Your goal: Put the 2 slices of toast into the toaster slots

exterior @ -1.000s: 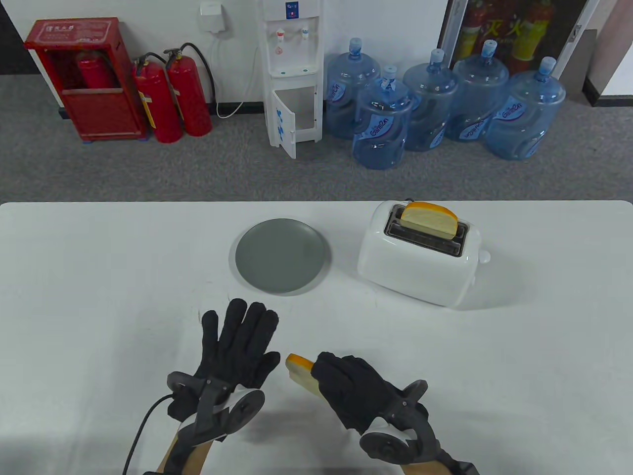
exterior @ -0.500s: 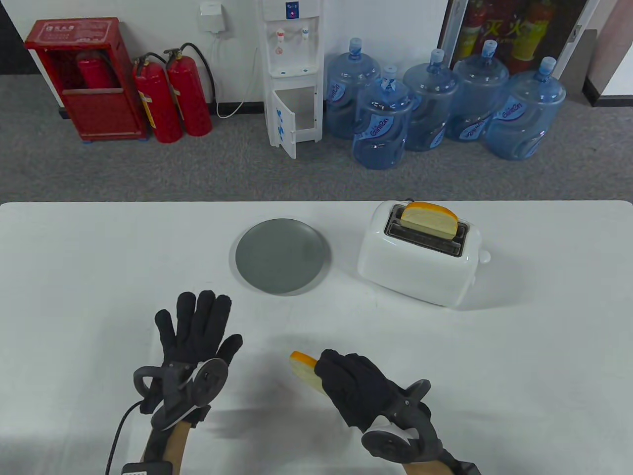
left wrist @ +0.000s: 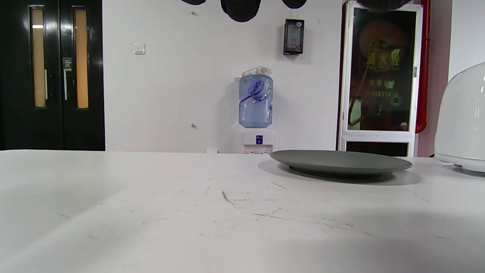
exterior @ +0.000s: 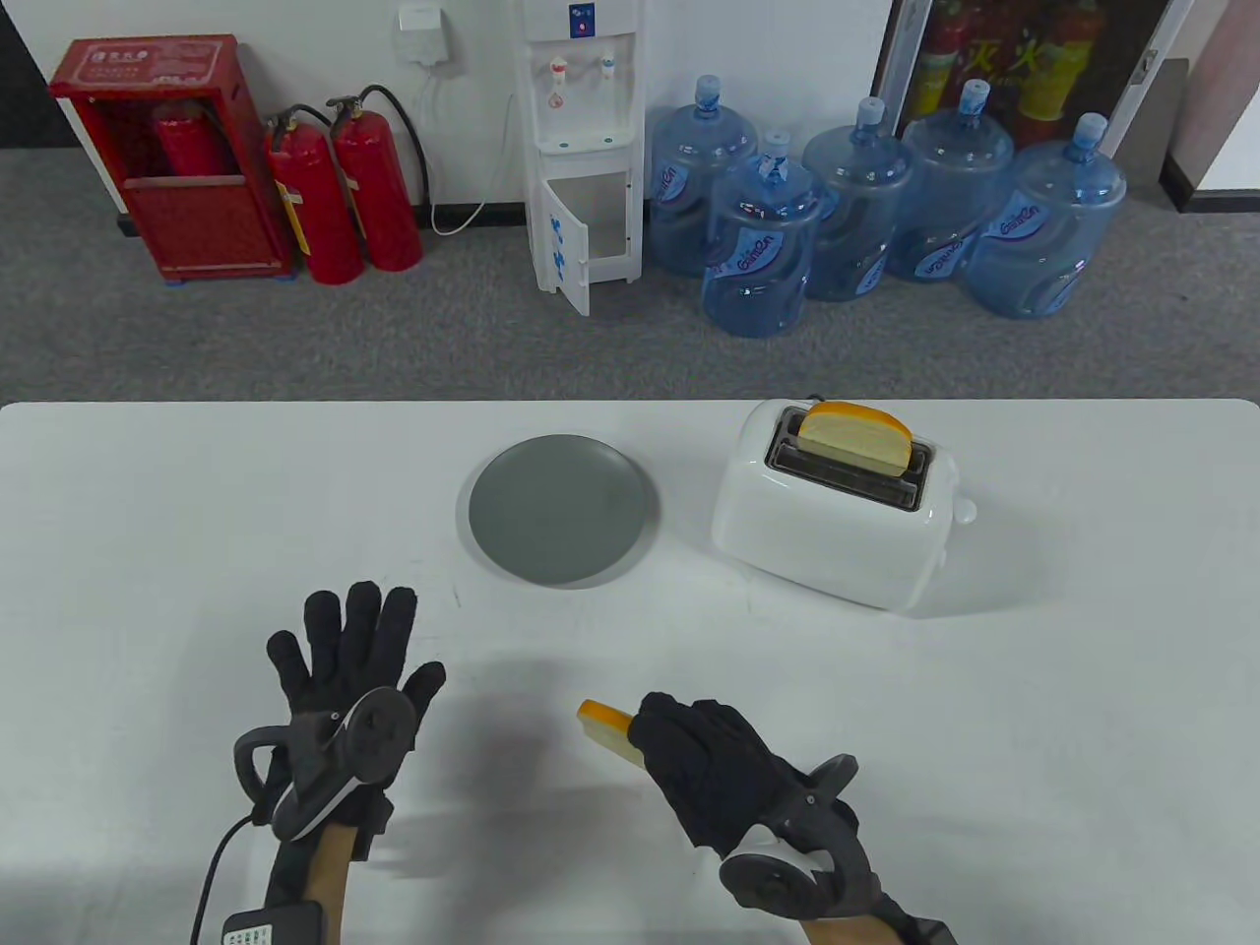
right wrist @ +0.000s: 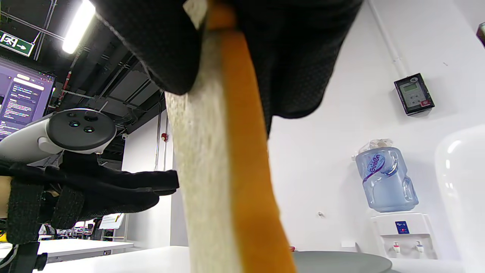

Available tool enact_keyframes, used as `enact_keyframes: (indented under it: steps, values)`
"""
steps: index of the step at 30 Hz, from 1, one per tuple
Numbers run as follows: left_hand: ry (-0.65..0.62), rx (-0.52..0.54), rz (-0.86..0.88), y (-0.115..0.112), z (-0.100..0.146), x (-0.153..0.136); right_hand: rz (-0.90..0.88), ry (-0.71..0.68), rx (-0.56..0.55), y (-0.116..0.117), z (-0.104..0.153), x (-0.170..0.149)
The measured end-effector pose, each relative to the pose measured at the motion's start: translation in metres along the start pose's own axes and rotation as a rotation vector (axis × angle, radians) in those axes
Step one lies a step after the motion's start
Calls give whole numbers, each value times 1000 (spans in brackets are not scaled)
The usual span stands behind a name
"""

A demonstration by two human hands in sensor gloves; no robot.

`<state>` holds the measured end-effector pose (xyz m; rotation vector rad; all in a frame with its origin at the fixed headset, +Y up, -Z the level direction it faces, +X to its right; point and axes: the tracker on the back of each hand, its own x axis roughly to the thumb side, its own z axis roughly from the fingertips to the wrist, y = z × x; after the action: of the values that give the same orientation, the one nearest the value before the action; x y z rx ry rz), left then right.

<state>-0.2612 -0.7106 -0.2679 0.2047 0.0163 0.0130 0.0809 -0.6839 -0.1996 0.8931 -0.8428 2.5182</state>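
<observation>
Two slices of toast are in view. One slice [exterior: 854, 434] stands upright in the far slot of the single white toaster [exterior: 835, 512], its orange crust above the rim; the near slot is bare. The second slice [exterior: 607, 724] is pinched edge-on in the right hand [exterior: 714, 773], well in front of the toaster and left of it — in the right wrist view the gloved fingers [right wrist: 151, 41] curl round its pale face and crust. The left hand [exterior: 345, 660] is farther left of the toaster, fingers spread straight and holding nothing. Each hand carries one tracker.

One grey plate [exterior: 559, 508] lies just left of the toaster, apart from it, on the white table [exterior: 1083, 709].

Behind the toaster, on the floor, stand five blue water jugs [exterior: 761, 251] — their labels are too small to read with certainty. Left of them is one white water dispenser [exterior: 581, 148], then two red fire extinguishers [exterior: 345, 192] and a third inside a red cabinet [exterior: 167, 157]. The cabinet's white lettering cannot be made out.
</observation>
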Motion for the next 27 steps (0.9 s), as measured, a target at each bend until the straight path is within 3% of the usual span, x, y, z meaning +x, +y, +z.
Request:
enact_keyframes:
  steps: [13,27]
  values:
    - [19,-7,21,3,-1,-5,29,-12,-12,-13,-13,9]
    - [11,-7,10,2,0,-5,41,46,-105,-83,-76,-3]
